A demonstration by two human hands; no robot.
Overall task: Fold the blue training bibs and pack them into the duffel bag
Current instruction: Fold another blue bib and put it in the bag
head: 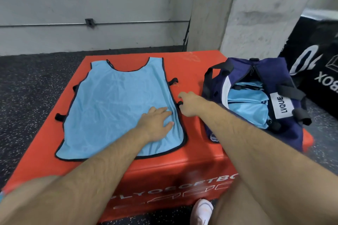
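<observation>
A red plyo box (192, 162) is carrying everything. A light-blue training bib (117, 100) is lying flat on its left part. An open navy duffel bag (270, 71) is sitting on the right, holding folded blue bibs (247, 104). The left hand (155, 122) is pressing flat-fingered on the bib's lower right, while the right hand (190, 104) is pinching its black side strap (180, 103).

A: How do the arms lie?
B: Both bare forearms stretch forward. The left hand (155, 122) lies palm down, fingers straight.
A: And the other?
B: The right hand (190, 105) sits just beside it, fingers curled, pinching a black strap (181, 103).
</observation>
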